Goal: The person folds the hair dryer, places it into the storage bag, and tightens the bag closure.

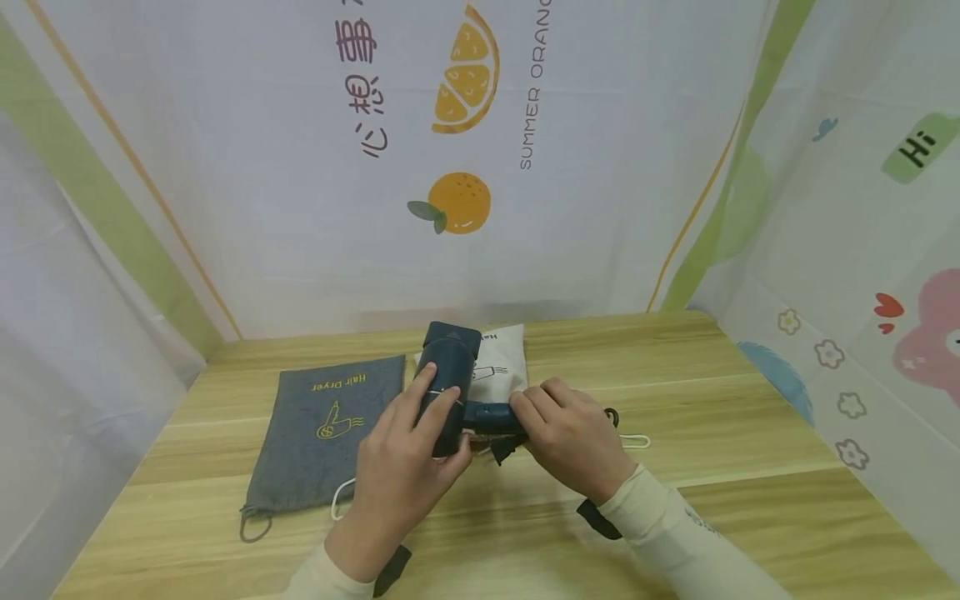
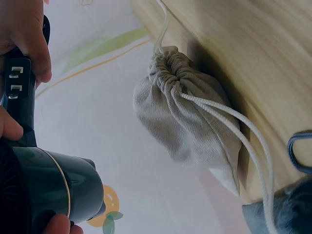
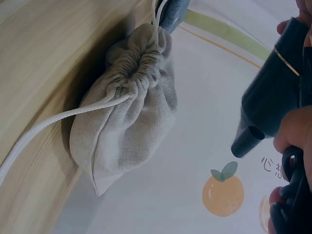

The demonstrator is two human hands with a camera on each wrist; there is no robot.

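Note:
A dark teal hair dryer (image 1: 448, 358) with a flat nozzle is held above the table, its nozzle directed away from me. My left hand (image 1: 401, 458) grips the barrel, thumb on one side and fingers over the top. On the right, my right hand (image 1: 573, 433) is curled round the handle (image 2: 18, 112), which carries two small silver switches. A dark cord (image 3: 292, 195) is bunched by the right hand in the right wrist view. Behind and below the dryer sits a bulging off-white drawstring pouch (image 1: 508, 354), partly hidden in the head view.
A grey drawstring bag (image 1: 300, 450) marked "Hair Dryer" lies flat at the left of the wooden table (image 1: 697, 508). White cord loops (image 1: 636, 441) from the pouch stretch out to both sides. Printed curtains (image 1: 300, 233) hang behind the table and at its sides.

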